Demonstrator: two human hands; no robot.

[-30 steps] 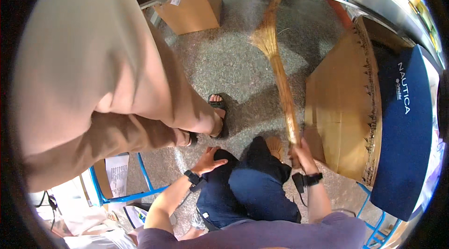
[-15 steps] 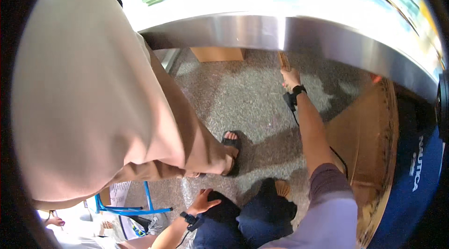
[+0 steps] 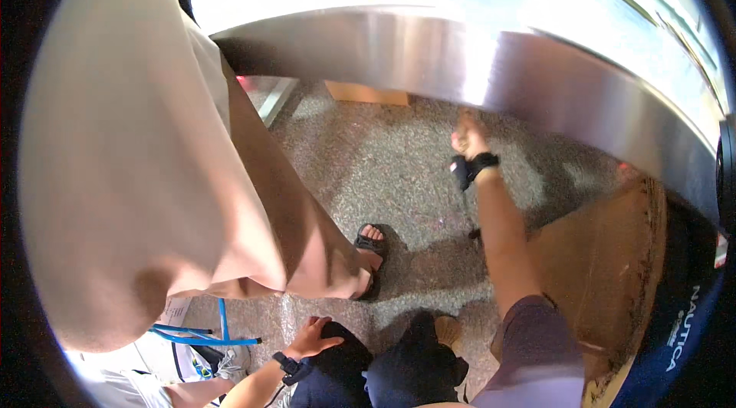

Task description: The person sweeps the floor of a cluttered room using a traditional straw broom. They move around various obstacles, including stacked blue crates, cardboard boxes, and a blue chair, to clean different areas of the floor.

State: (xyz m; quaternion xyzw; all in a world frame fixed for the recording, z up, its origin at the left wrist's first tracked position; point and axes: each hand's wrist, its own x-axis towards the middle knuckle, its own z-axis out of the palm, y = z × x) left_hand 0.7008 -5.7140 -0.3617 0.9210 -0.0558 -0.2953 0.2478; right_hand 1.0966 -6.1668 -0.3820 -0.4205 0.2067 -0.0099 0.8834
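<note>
My right hand [image 3: 471,136] reaches forward, low over the floor, close to the front edge of the steel table [image 3: 368,40]. Its fingers are curled round a narrow brown strip-like thing [image 3: 465,116], blurred and mostly cut off by the table edge, so its kind does not show. A black band with a small black box [image 3: 464,171] sits on that wrist. My left hand [image 3: 313,337] rests on my dark-trousered knee [image 3: 341,354], fingers stretched out and nothing in them. That wrist also wears a black band [image 3: 287,364].
A person in beige trousers [image 3: 153,178] and a black sandal [image 3: 372,238] stands close on my left. A large cardboard box [image 3: 590,270] and a dark blue case [image 3: 682,316] stand right. Another cardboard box [image 3: 372,93] lies under the table. Blue metal legs [image 3: 224,324] stand lower left.
My view has shifted slightly. My right hand, with the brown strip, shows lower and a little left; less of the strip is visible. My left hand stays on my knee.
</note>
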